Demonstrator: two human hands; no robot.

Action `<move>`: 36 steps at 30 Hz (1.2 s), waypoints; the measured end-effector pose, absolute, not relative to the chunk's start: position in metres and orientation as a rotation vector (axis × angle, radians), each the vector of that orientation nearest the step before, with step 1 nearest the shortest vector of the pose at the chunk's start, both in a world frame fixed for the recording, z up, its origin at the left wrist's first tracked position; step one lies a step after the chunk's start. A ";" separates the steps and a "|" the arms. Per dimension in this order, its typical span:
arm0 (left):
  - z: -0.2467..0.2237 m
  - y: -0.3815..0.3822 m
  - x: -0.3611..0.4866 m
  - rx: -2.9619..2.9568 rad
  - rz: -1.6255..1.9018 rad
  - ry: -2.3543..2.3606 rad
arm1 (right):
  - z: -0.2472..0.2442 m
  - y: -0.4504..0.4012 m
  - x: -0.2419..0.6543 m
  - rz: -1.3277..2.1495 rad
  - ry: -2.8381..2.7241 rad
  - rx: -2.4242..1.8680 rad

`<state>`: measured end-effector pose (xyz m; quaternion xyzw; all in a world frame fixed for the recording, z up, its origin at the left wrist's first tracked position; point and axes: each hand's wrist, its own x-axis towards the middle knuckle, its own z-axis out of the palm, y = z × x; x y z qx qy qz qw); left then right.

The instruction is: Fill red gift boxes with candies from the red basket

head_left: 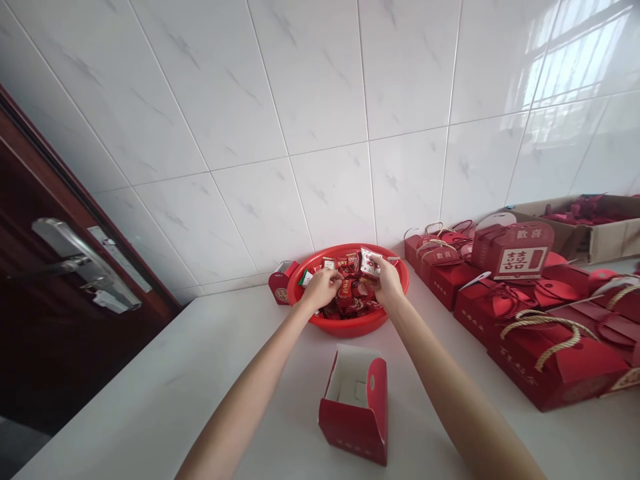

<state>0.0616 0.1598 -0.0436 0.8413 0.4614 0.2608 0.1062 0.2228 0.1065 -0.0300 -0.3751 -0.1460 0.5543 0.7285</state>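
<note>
Basically, open box (353, 427) sits between the forearms, straight back toward the person from both hands.
Left hand (323, 290) and right hand (387, 283) are both at the basin (350, 328), over the sweets (347, 293). Right pinches a white packet (371, 261) toward the basin's right side. Left has its fingers bunched together at the sweets; can't tell if it grips one. Box stands on the counter (190, 360), mouth up, near the basin's front wall, apart from it. Long axis hard to call from this angle. Neither hand is clearly nearer the box. Handled boxes (480, 323) are off to the right.
</note>
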 end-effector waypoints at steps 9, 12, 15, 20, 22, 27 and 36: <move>-0.047 0.159 0.062 2.498 0.688 1.439 | -0.033 0.108 0.222 1.250 -0.381 -0.861; -0.045 0.159 0.062 2.512 0.710 1.424 | -0.033 0.107 0.221 1.258 -0.411 -0.869; -0.044 0.159 0.061 2.505 0.771 1.430 | -0.034 0.106 0.220 1.262 -0.439 -0.869; -0.042 0.159 0.060 2.470 0.937 1.424 | -0.037 0.107 0.220 1.260 -0.472 -0.872; -0.040 0.158 0.060 2.451 1.031 1.414 | -0.037 0.107 0.219 1.259 -0.491 -0.867; -0.032 0.148 0.061 2.367 1.208 1.389 | -0.034 0.103 0.217 1.237 -0.571 -0.826; -0.020 0.096 0.068 2.135 1.374 1.131 | -0.023 0.058 0.208 1.108 -0.814 -0.756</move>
